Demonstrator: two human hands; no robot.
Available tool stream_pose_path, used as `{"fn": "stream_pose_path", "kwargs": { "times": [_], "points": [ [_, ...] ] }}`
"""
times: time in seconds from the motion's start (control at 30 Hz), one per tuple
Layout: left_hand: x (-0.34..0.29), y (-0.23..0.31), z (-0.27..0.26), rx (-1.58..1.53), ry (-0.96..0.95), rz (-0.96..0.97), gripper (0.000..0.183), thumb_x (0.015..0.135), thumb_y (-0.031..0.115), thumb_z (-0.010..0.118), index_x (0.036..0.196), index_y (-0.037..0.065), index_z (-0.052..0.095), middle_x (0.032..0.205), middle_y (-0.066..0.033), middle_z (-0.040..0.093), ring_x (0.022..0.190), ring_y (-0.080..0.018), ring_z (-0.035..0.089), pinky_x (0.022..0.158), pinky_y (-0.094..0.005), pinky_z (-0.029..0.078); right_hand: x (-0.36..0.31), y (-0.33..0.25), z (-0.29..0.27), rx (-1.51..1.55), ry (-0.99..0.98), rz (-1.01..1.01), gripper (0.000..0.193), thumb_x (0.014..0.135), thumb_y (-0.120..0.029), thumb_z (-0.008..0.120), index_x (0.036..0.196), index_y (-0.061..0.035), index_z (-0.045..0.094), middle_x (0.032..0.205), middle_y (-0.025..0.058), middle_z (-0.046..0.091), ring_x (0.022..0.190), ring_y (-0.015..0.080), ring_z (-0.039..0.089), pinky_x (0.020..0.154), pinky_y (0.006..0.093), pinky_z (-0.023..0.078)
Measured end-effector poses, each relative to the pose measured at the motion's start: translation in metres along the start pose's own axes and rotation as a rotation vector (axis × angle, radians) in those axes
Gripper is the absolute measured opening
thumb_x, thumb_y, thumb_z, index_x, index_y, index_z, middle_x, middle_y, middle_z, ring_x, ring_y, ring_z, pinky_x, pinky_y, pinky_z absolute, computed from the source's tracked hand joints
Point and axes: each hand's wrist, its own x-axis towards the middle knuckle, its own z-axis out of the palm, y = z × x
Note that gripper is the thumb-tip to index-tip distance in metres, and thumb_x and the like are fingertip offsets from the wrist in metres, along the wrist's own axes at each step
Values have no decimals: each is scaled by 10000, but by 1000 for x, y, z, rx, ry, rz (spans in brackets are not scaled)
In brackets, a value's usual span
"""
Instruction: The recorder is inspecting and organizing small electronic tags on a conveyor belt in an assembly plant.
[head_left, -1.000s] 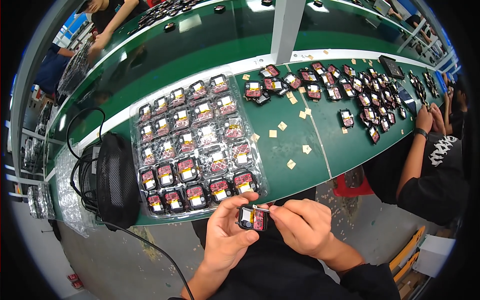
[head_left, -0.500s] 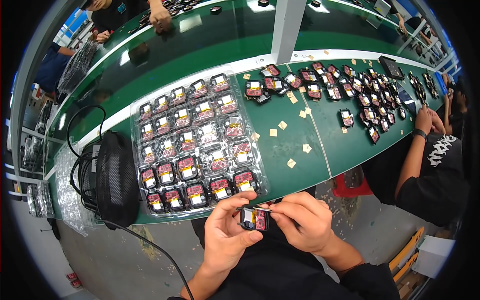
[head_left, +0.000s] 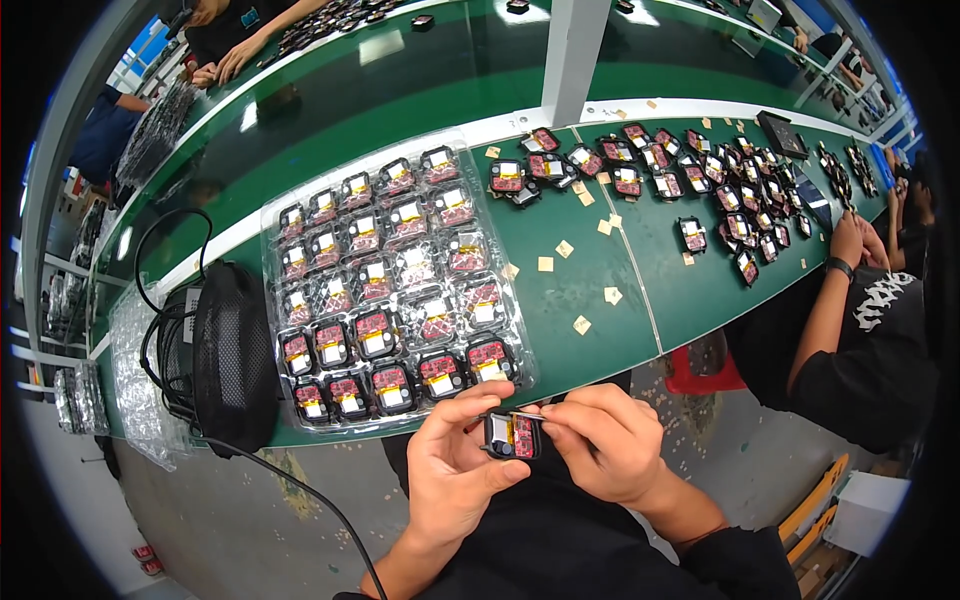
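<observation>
My left hand (head_left: pixel 450 475) holds a small black-cased electronic module (head_left: pixel 524 437) by its edges, between thumb and fingers. Inside the case are a red circuit board, a white block and a strip of yellow tape. My right hand (head_left: pixel 612 450) is closed in a pinch at the module's upper right edge. Between its fingertips is a thin, shiny, sliver-like piece (head_left: pixel 528 415), lying along the top edge of the case; its exact kind is too small to tell. Just beyond my hands, a clear plastic tray (head_left: pixel 527 380) holds rows of similar modules.
Many loose modules (head_left: pixel 737 228) are heaped on the green table (head_left: pixel 590 355) at the right, with small beige paper squares (head_left: pixel 612 295) scattered about. A black mesh bag (head_left: pixel 235 360) and cable lie left. A grey post (head_left: pixel 575 65) rises behind. Co-workers sit at right (head_left: pixel 845 330) and far left.
The module in my left hand has shifted very slightly right, and my right fingertips have barely moved along its top edge. Across the table, a co-worker's hand has drawn back to the left.
</observation>
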Motion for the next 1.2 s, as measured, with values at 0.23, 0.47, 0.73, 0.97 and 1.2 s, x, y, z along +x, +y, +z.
{"fn": "stream_pose_path", "kwargs": {
  "times": [0.23,0.47,0.73,0.97,1.2],
  "points": [
    [-1,6,3,47,-2,-18,609,774,-134,831,1309,2,573,1455,-227,497,1262,-325,622,1008,-395,591,-3,-4,2,35,26,77,171,814,6,810,972,-16,750,867,98,689,638,196,663,556,298,527],
    [-5,4,11,90,27,41,598,787,-162,805,1309,-6,557,1450,-219,485,1281,-339,609,1014,-403,602,-4,-9,5,60,28,126,157,826,23,799,973,7,745,867,109,689,646,195,661,561,302,528],
    [-6,2,7,73,43,31,593,796,-151,805,1314,2,560,1446,-208,483,1282,-337,610,1025,-406,596,-5,-8,7,-83,58,22,166,797,-13,819,947,-25,749,837,81,681,602,192,640,524,295,497],
    [-8,6,9,95,19,39,585,798,-145,807,1307,0,557,1448,-200,471,1275,-342,614,1028,-415,595,-4,-7,0,-2,3,21,206,799,-14,817,992,-13,746,877,86,677,613,200,660,525,309,534],
    [-9,2,6,67,54,44,590,789,-149,811,1301,-3,556,1445,-204,471,1268,-347,621,1022,-414,599,-1,-6,2,-106,-14,-45,245,759,-22,834,985,-21,742,877,76,685,635,193,668,520,302,526]
  ]
}}
